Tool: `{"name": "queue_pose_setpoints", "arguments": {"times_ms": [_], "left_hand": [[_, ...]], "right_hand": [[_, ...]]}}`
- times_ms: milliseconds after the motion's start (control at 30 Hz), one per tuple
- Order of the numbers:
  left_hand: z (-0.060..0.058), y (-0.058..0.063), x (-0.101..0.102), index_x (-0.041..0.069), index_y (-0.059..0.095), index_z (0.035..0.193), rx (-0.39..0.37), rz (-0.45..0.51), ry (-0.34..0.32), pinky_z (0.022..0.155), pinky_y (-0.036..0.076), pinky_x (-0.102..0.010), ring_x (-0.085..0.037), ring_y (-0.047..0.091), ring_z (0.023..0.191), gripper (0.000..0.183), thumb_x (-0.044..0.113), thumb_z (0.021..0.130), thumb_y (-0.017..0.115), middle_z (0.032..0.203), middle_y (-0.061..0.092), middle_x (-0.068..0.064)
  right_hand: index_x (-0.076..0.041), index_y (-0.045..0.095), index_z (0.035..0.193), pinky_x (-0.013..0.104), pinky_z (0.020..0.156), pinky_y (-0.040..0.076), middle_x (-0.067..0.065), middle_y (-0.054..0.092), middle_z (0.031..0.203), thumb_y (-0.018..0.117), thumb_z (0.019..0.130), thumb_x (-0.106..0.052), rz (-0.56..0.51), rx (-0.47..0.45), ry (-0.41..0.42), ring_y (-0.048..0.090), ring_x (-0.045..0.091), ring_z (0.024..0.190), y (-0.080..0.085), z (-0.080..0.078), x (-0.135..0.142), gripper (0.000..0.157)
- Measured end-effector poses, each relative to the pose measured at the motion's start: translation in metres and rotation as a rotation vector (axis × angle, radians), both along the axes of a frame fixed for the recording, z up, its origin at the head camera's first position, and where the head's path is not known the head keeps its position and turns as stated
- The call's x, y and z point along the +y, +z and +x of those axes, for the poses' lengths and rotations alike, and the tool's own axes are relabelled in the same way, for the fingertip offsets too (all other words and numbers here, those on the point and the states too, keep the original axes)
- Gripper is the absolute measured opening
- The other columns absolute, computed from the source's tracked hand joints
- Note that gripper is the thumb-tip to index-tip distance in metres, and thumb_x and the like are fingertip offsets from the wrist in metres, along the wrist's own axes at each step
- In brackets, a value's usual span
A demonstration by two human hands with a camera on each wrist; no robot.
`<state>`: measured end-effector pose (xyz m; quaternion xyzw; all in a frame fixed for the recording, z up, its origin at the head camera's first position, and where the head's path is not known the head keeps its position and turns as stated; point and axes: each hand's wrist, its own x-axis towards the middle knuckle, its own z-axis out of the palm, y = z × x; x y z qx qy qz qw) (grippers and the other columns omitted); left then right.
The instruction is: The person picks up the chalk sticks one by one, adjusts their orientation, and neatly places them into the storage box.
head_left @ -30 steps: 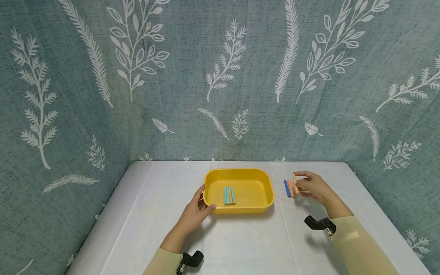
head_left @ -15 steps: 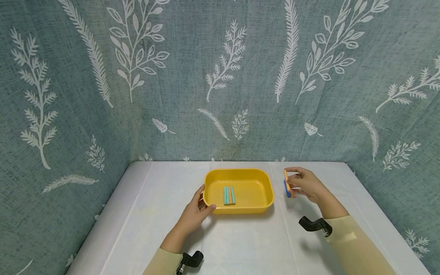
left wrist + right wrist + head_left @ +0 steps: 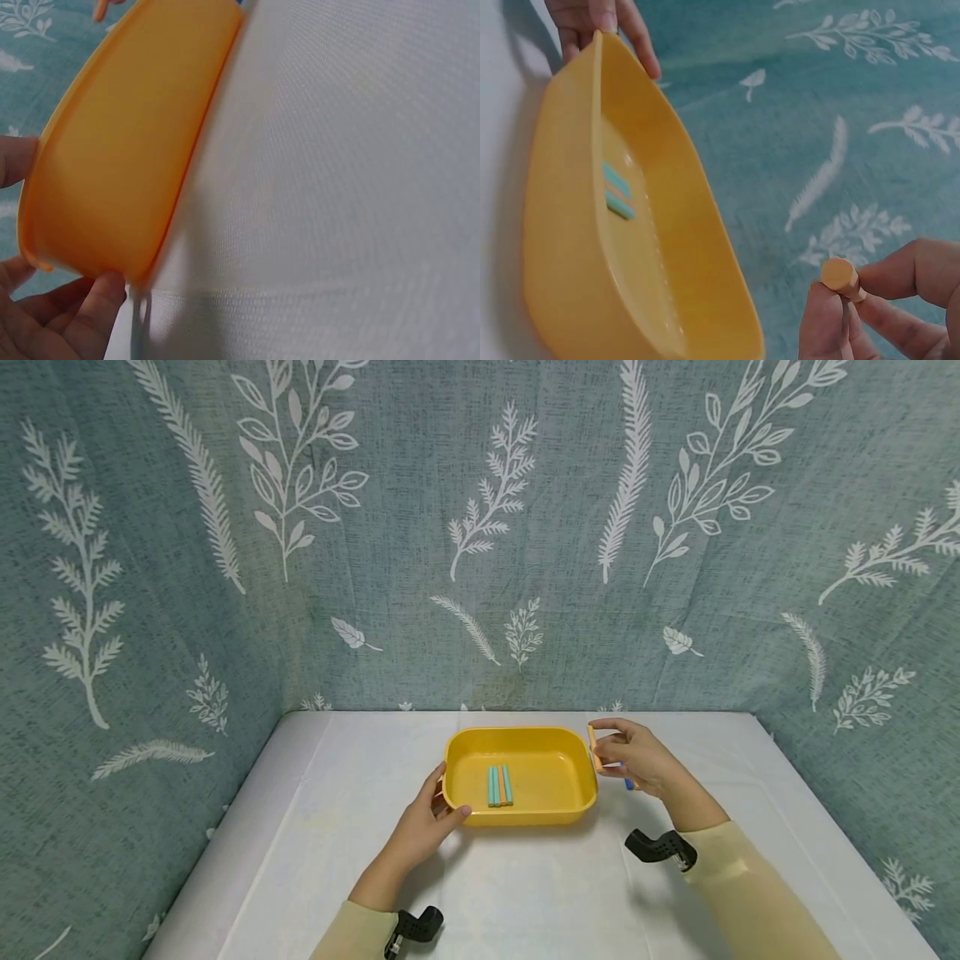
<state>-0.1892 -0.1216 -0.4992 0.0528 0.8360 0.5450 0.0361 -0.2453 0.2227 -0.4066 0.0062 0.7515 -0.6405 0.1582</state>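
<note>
A yellow plastic tray [image 3: 551, 817] stands on the white table. My left hand [image 3: 423, 827] grips its near left corner, fingers along the outer wall and thumb at the rim, as the left wrist view also shows. Inside, toward the left, several chalk sticks [image 3: 492, 787], turquoise and orange, lie side by side. My right hand [image 3: 637, 760] pinches an orange chalk stick [image 3: 595, 749] beside the tray's right rim. In the right wrist view the end of this orange stick [image 3: 838, 275] shows between thumb and fingers. Behind that hand a blue chalk stick [image 3: 628, 783] lies on the table, partly hidden.
A white cloth [image 3: 360, 760] covers the table. Behind it and along both sides hangs a green curtain [image 3: 405, 510] with white leaf prints. A black camera mount [image 3: 660, 847] sits at the right wrist, another black mount [image 3: 418, 925] at the left.
My right hand has moved left with the orange chalk stick, from above the row of chalk on the table to the tray's right rim. The left hand and the tray have stayed in place.
</note>
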Motion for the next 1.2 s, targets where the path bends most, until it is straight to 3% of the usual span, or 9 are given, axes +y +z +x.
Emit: {"name": "queue_pose_setpoints", "arguments": {"times_ms": [167,400,667,967,1200], "left_hand": [[0.000,0.001,0.000,0.031,0.015,0.147,0.003,0.001,-0.005,0.097,0.043,-0.035,-0.026,0.045,0.124,0.085,0.032,0.082,0.070,0.143,0.036,-0.012],[0.000,0.001,-0.001,0.030,0.015,0.147,0.012,0.017,-0.014,0.097,0.043,-0.035,-0.027,0.045,0.124,0.085,0.032,0.082,0.070,0.143,0.036,-0.013],[0.001,0.003,-0.001,0.031,0.015,0.147,0.007,0.026,-0.013,0.097,0.043,-0.035,-0.026,0.045,0.124,0.085,0.031,0.082,0.070,0.143,0.036,-0.012],[0.001,0.001,-0.001,0.031,0.015,0.147,0.013,0.023,-0.013,0.097,0.043,-0.035,-0.027,0.045,0.124,0.085,0.032,0.082,0.070,0.143,0.036,-0.013],[0.000,0.001,-0.002,0.031,0.015,0.147,0.017,0.022,-0.016,0.097,0.043,-0.035,-0.026,0.045,0.124,0.085,0.032,0.082,0.070,0.142,0.037,-0.012]], "right_hand": [[-0.010,0.041,0.136,0.037,0.074,0.056,0.021,0.053,0.111,0.059,0.088,-0.004,0.006,-0.028,0.000,0.059,0.031,0.091,-0.001,-0.002,-0.017,0.052],[-0.011,0.044,0.133,0.038,0.075,0.056,0.014,0.052,0.100,0.060,0.087,-0.003,-0.003,-0.060,0.002,0.058,0.025,0.085,-0.006,-0.007,-0.040,0.050],[-0.012,0.049,0.129,0.038,0.074,0.056,0.015,0.055,0.104,0.062,0.085,-0.002,0.009,-0.107,-0.022,0.057,0.023,0.080,-0.019,-0.014,-0.066,0.047],[-0.007,0.050,0.128,0.039,0.067,0.057,0.014,0.056,0.090,0.061,0.083,0.002,0.001,-0.091,-0.011,0.055,0.020,0.067,-0.038,-0.019,-0.090,0.048],[-0.006,0.051,0.124,0.033,0.060,0.057,0.015,0.054,0.089,0.062,0.081,0.002,0.044,-0.108,-0.026,0.056,0.021,0.067,-0.055,-0.023,-0.103,0.045]]}}
